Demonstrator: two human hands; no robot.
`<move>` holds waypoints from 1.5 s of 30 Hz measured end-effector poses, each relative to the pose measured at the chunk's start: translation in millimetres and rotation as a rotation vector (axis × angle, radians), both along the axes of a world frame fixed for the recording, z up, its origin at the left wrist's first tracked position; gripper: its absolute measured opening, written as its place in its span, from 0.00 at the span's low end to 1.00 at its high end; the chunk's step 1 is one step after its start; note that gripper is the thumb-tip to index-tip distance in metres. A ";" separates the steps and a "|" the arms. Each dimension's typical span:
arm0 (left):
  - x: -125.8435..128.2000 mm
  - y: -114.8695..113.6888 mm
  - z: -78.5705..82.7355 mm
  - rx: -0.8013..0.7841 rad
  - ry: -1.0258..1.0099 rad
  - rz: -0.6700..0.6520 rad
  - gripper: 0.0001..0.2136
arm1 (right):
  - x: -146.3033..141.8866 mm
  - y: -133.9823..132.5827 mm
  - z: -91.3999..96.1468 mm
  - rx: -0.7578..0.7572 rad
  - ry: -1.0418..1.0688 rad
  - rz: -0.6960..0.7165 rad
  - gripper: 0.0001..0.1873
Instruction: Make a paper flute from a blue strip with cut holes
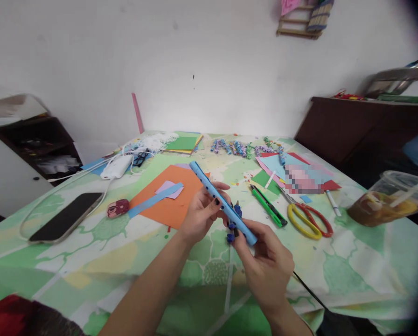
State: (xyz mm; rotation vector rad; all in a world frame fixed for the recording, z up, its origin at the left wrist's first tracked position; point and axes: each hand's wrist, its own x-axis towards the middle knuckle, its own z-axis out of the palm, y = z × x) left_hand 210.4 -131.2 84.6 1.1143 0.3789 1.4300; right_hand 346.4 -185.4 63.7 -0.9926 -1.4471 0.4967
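A light blue rolled paper tube (pixel 224 201) with a row of dark spots slants across the middle, its far end up and to the left. My left hand (pixel 205 210) is closed around its middle, thumb on top. My right hand (pixel 267 254) grips the near end between thumb and fingers. Just behind the tube, a dark blue glue gun (pixel 237 208) with a pointed tip shows in part; the tube and hands hide the rest. I cannot tell whether a hand touches it. Orange paper (pixel 163 210) lies left of my left hand, with a blue strip (pixel 156 199) across it.
Right of my hands lie a green cutter (pixel 268 205), scissors (pixel 310 219) and a tilted plastic cup of drink (pixel 380 200). Curled paper pieces (pixel 240 148) line the back. A phone (pixel 67 217), white cables and a power bank (pixel 116 166) occupy the left. A black cord (pixel 309 289) runs near my right wrist.
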 end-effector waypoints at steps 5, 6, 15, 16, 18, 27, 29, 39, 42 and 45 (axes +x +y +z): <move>-3.1 -1.3 -0.6 0.087 0.033 -0.085 0.13 | 11.2 1.3 12.0 0.019 0.027 0.065 0.10; -3.3 -1.2 -0.8 0.105 0.036 -0.085 0.12 | 12.8 2.1 14.2 0.036 0.017 0.082 0.09; -2.7 -1.0 0.3 0.264 -0.027 -0.103 0.13 | 23.0 6.6 21.5 0.153 -0.118 0.217 0.11; -2.7 -1.1 0.1 0.264 -0.029 -0.098 0.12 | 23.3 6.4 20.1 0.159 -0.118 0.218 0.12; -3.2 -1.0 -0.8 0.264 -0.027 -0.086 0.11 | 23.0 6.0 17.3 0.155 -0.088 0.223 0.14; -4.7 0.3 -3.9 0.269 0.023 -0.030 0.09 | 18.9 6.4 19.7 0.046 0.143 0.349 0.26; -3.5 0.1 -3.5 0.260 0.028 -0.035 0.09 | 17.9 6.3 20.5 0.056 0.153 0.353 0.26; -1.6 -2.3 -1.5 0.259 0.036 -0.120 0.06 | 18.3 7.1 21.5 0.184 0.123 0.333 0.30; -1.3 -3.7 -1.0 0.242 0.024 -0.143 0.06 | 19.4 7.8 22.1 0.164 0.116 0.354 0.30; -0.8 -4.7 -1.6 0.201 0.014 -0.110 0.05 | 18.5 7.9 22.4 0.119 0.134 0.362 0.30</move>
